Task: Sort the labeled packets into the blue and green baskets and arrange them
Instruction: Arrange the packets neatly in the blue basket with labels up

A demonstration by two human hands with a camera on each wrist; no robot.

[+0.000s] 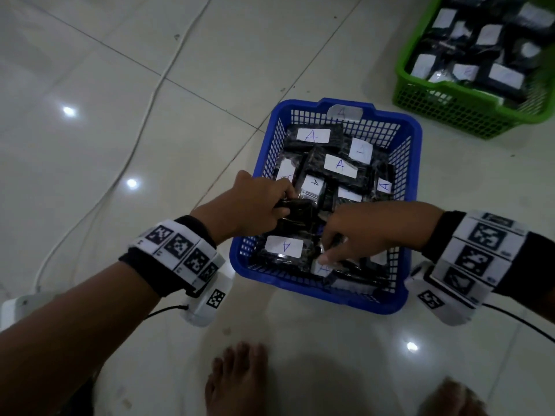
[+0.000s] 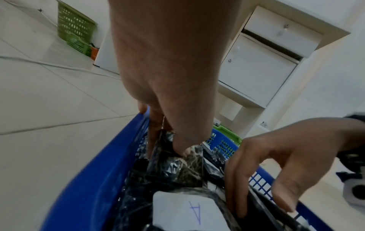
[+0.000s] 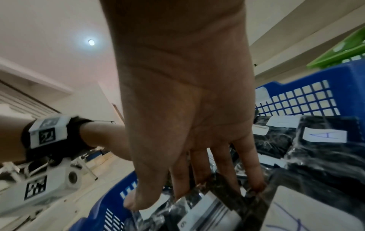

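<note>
The blue basket (image 1: 324, 298) sits on the floor in front of me, filled with several black packets bearing white "A" labels (image 1: 341, 165). My left hand (image 1: 282, 199) reaches over the basket's left wall and pinches a crinkled black packet (image 2: 177, 168) between thumb and fingers. My right hand (image 1: 327, 250) is down in the near right part, its straight fingers (image 3: 223, 168) behind a black packet (image 3: 199, 209) with a barcode label and its thumb in front, gripping it. The green basket (image 1: 450, 109), at the far right, holds more labelled black packets.
A white cable (image 1: 144, 121) runs across the tiled floor on the left. My bare feet (image 1: 237, 379) stand just before the blue basket. A white cabinet (image 2: 256, 70) and another green basket (image 2: 75, 26) stand further off.
</note>
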